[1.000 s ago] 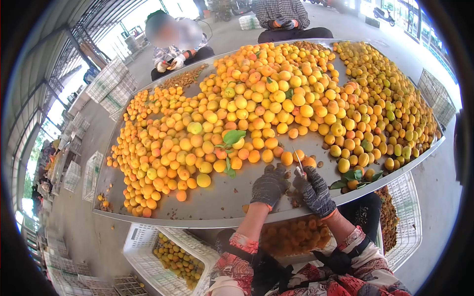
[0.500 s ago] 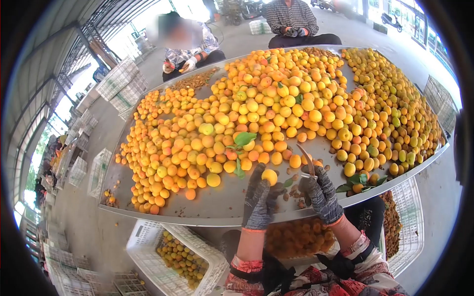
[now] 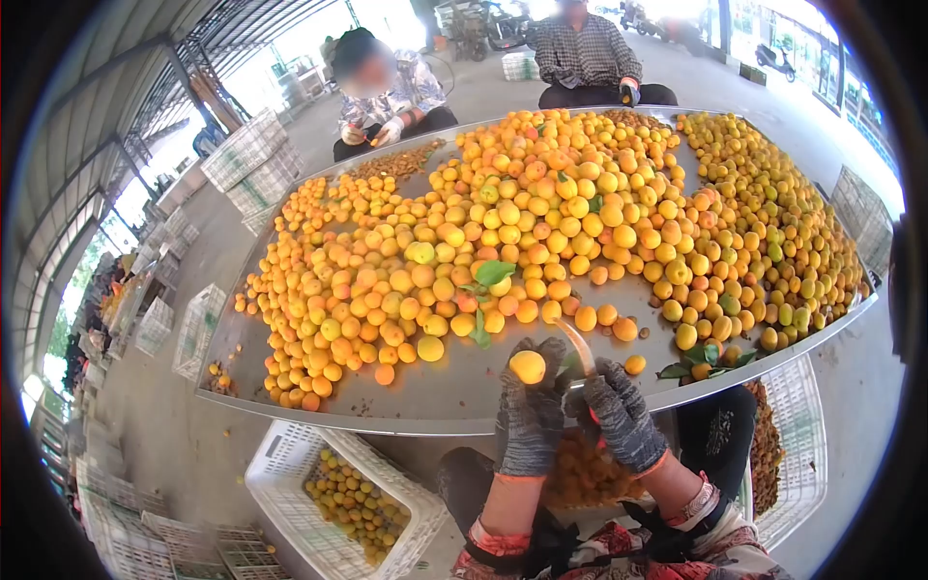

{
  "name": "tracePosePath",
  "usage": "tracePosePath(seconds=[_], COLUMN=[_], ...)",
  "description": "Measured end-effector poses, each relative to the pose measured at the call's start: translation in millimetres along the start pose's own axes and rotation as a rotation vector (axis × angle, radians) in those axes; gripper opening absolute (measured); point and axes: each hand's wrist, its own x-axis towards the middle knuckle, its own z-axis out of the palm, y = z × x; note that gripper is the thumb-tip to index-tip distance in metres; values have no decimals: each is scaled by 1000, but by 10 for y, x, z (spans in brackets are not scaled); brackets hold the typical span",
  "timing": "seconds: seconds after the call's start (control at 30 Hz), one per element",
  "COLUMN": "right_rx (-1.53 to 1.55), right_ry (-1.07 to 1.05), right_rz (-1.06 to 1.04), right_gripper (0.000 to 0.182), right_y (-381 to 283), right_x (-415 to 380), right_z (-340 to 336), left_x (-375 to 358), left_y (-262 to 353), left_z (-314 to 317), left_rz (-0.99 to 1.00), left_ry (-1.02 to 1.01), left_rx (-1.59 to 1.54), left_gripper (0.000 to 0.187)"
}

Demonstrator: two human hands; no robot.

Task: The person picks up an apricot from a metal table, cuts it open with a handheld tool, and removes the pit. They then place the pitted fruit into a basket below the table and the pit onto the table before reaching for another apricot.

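Note:
My left hand, in a dark grey knit glove, is closed around a yellow-orange apricot that shows at its fingertips. Beside it, my gloved right hand grips a small knife with a thin curved blade pointing up and left. Blade and apricot look apart. Both hands are over the near edge of a metal table. A large heap of apricots covers much of its top, with a leafy sprig lying on the fruit.
Below the table, a white crate with apricots stands left, and another crate with brown pieces right. Two co-workers sit across the table: one person's patterned sleeve at left, another's checked shirt at right. Stacked crates stand left.
Both my hands have drawn back toward my body, still holding the apricot and knife. The view has shifted slightly. The right co-worker's hands have separated, one now near the table's far edge.

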Motion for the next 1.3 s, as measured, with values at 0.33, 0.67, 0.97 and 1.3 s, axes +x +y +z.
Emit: tracePosePath(seconds=[0.33,0.67,0.97,1.3], right_rx=[-145,-210,-1036,-800], right_ry=[-4,-46,-257,-344], right_rz=[42,-263,-596,-526], right_gripper=[40,29,35,37], right_y=[31,-431,-570,-405], right_x=[-90,-339,-577,-647], right_z=[-145,49,-14,-80], left_x=[-361,-517,-671,-819], left_y=[14,139,155,253], left_z=[-53,51,150,74], left_rz=[79,46,-16,3], left_ry=[-24,-28,-36,-155], left_rx=[478,33,70,183], left_gripper=[44,42,40,36])
